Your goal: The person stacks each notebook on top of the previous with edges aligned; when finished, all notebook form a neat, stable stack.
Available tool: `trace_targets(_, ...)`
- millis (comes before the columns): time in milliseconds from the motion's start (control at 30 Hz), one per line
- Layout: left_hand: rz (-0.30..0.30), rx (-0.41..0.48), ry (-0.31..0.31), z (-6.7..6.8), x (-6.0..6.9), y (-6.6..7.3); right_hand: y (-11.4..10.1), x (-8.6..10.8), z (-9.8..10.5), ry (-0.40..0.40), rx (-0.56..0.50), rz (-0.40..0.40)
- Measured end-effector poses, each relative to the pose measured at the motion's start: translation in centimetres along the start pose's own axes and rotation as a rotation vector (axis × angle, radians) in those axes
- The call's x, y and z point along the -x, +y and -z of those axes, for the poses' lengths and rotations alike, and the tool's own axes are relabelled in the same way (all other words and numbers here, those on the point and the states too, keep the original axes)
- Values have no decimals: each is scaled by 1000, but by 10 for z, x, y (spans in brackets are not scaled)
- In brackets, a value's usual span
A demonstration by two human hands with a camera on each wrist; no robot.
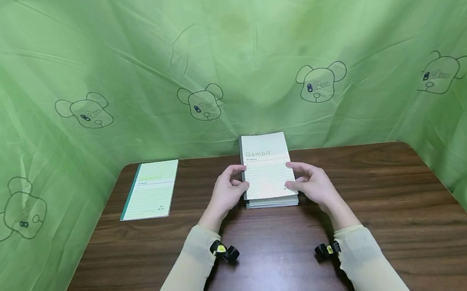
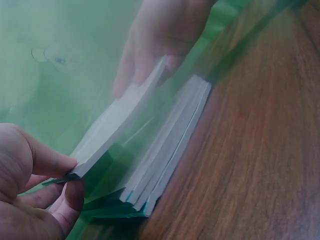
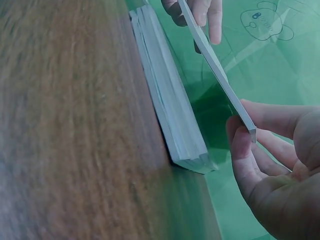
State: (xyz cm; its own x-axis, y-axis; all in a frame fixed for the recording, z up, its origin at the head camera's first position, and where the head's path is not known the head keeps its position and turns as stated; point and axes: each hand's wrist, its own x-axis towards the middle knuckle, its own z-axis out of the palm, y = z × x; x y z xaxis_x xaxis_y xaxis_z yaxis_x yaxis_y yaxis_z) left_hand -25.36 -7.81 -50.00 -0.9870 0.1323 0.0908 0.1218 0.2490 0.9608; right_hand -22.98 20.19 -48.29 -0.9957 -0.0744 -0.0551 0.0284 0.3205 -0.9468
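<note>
"Toward the far edge of a dark wood-grain surface (image 1: 274, 275), a pale notebook (image 1: 268, 175) marked 'Gambit' is held up, its cover facing the head camera."

"Held how?"

"By its opposite long edges. The left hand (image 1: 227, 190) has its grip pinched on the dark spine side, thumb and fingers together on the notebook. The right hand (image 1: 313, 183) has its grip clamped on the other long edge, also between thumb and fingers."

"Touching what lies beneath?"

"Apart from it. Both wrist views show a gap between the tilted notebook and a stack of notebooks (image 3: 167, 90) lying on the surface below."

"And off to the left?"

"A teal-spined Gambit notebook (image 1: 152, 194) lies flat, well apart from the stack, near the far left corner."

"Backdrop?"

"Green sheeting (image 1: 243, 43) printed with outlined bear heads (image 1: 315, 84). Cream sleeves (image 1: 183, 276) cover the forearms, and small black devices (image 1: 231, 254) sit at the wrists."
</note>
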Motion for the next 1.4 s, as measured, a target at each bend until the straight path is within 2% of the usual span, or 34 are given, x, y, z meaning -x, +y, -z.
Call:
trace_targets(300, 22, -35, -9, -2, -1, -7, 5, -2, -3, 2, 26, -22)
trace_targets(633, 49, -31, -12, -3, -3, -8, 1, 0, -2, -11, 31, -20)
trace_targets(967, 84, -16, -35, -4, -2, -9, 6, -2, -2, -9, 85, -31)
trace_targets(1233, 102, -61, -14, -4, -3, -8, 4, -1, -1, -21, 213, -31)
trace_targets(1400, 116, -109, -11, -4, -2, -8, 8, -2, 0, 3, 275, -17)
